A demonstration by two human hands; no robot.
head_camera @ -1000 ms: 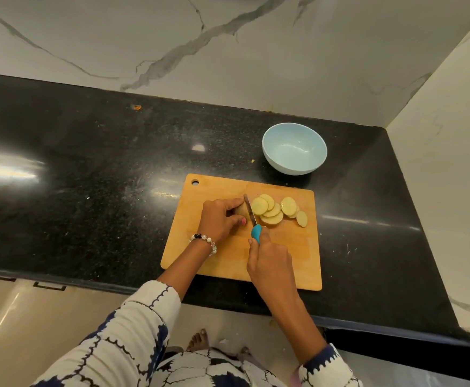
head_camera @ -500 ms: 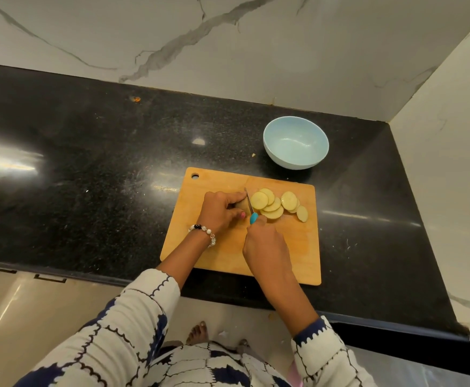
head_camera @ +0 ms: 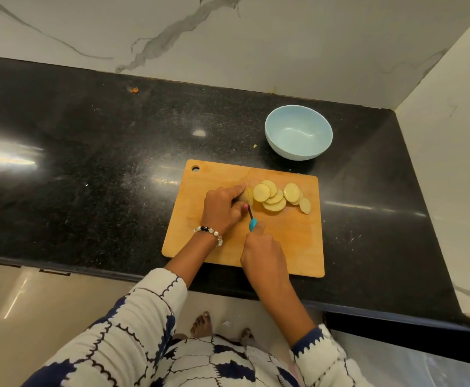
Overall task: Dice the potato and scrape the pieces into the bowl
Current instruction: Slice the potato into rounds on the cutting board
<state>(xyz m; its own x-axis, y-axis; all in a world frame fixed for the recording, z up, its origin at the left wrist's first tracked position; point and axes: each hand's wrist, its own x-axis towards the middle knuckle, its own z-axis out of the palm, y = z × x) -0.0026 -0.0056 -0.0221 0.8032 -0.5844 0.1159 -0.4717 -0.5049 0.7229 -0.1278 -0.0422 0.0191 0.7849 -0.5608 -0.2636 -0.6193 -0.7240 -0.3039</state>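
Teal-handled knife (head_camera: 252, 219) sits in the right hand (head_camera: 264, 255), fingers wrapped round the handle, blade pointing away from the person and edge-on to the camera, so little of it shows. Blade sits just beside the cut face of the potato (head_camera: 247, 195). Left hand (head_camera: 222, 208) grips the uncut potato end, fingers curled over it, thumb w/ pink nail near the blade; most of the piece is hidden under the fingers. Beaded bracelet (head_camera: 210, 231) on the left wrist.

Right of the blade: potato slices (head_camera: 280, 196) in an overlapping fan, round and pale yellow, lying flat on the cutting board (head_camera: 298, 241). Nothing diced that I can see. Board is light wood, hang-hole at its far-left corner, near edge close to the counter's front edge.

Bowl (head_camera: 298, 132) is pale blue, upright, just beyond the board's far-right corner, apart from it; no potato in it. Black speckled countertop (head_camera: 88, 177) under everything, a small crumb left of the bowl, an orange speck further back. White marble-look wall (head_camera: 228, 37) behind and to the right. No readable labels or writing anywhere. Patterned white/navy sleeves and bare feet at the bottom of the view.
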